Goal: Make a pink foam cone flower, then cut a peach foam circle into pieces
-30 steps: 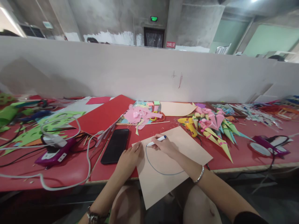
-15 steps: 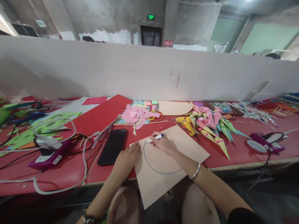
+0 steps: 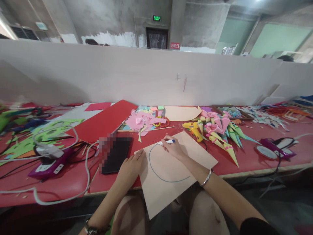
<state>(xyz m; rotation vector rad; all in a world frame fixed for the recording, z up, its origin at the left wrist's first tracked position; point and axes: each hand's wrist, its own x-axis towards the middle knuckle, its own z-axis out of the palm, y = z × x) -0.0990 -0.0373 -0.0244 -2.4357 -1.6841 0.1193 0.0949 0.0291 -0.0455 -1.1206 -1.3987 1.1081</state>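
Observation:
A beige sheet (image 3: pixel 156 192) lies tilted on the red table, its near corner hanging past the front edge over my knees. My right hand (image 3: pixel 172 147) is closed around a white marker pen (image 3: pixel 167 142) with a blue end, its tip at the sheet's upper left edge. A curved blue line runs from that tip down the left side and along the bottom of the sheet, like part of a circle. Fingers stretched out, my left hand (image 3: pixel 132 164) rests flat on the sheet's left edge and holds nothing.
Left of the sheet lies a black phone (image 3: pixel 117 155), partly pixelated. Beyond the sheet are a yellow glue gun (image 3: pixel 194 129), pink paper scraps (image 3: pixel 139 120) and several coloured paper cones (image 3: pixel 220 125). Purple power strips (image 3: pixel 52 164) with cables flank the work area. A white partition (image 3: pixel 122 71) stands behind.
My right hand has moved the marker pen a little right and up along the sheet's top left, and the blue line has grown longer there. My left hand stays in place.

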